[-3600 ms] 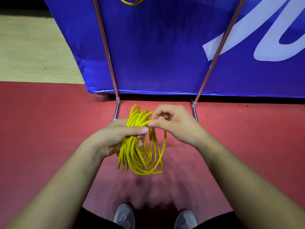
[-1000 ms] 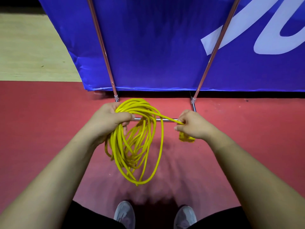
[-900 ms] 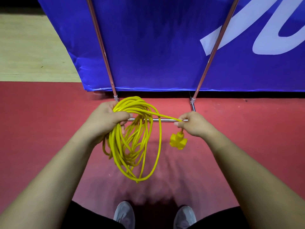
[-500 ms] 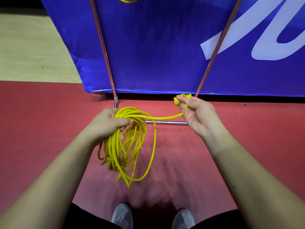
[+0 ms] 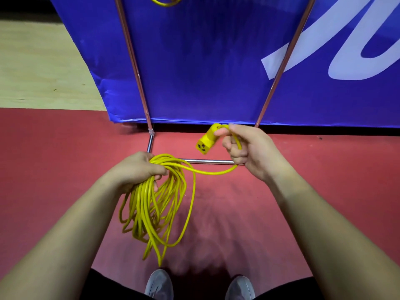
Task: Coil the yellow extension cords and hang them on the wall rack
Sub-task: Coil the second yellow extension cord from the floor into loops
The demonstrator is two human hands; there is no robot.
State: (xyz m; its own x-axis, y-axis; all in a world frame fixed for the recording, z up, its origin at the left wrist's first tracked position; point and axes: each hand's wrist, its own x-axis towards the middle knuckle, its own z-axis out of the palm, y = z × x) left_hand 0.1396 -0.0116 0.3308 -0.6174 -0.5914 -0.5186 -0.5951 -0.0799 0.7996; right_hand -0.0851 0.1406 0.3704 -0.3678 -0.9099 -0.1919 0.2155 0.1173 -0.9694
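My left hand (image 5: 138,169) grips the top of a loose coil of yellow extension cord (image 5: 155,208), whose loops hang down toward the red floor. One strand runs from the coil to my right hand (image 5: 249,148), which pinches the cord just behind its yellow socket end (image 5: 206,142). The socket's face points down and to the left. The metal rack frame (image 5: 134,61) stands in front of me against a blue banner. The bottom of another yellow cord (image 5: 164,1) hangs at the top edge of the view.
The rack's low crossbar (image 5: 207,161) lies on the red floor (image 5: 54,159) just beyond my hands. The blue banner (image 5: 205,61) with white lettering fills the back. Pale wooden floor (image 5: 39,68) lies at far left. My grey shoes (image 5: 159,284) show at the bottom.
The right hand pulled the cord's free end out of the coil to the right, then lifted it so the socket end now stands out above the fingers. The coil has loosened and hangs lower.
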